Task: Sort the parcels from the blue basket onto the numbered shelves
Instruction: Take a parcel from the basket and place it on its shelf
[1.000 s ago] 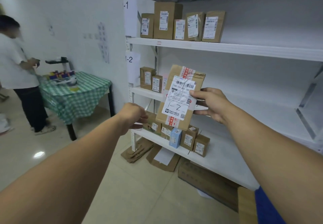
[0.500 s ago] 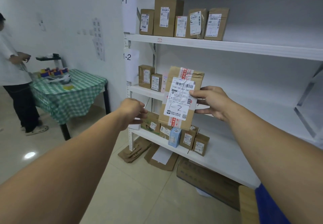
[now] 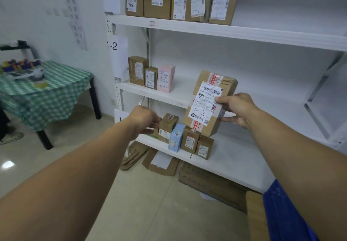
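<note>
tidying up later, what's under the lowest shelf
Flattened cardboard lies on the floor, one piece carrying a white sheet, and a large brown carton to the right. The shelf board hides whatever lies further back.

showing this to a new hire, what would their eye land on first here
First the brown parcel with 1-2 handwritten on its label, held up by the right hand in front of the middle shelf. Next the 1-2 sign at that shelf's left edge, and the pink box standing near the shelf's left end.

Dim, soft indoor light; wide-angle distortion
</note>
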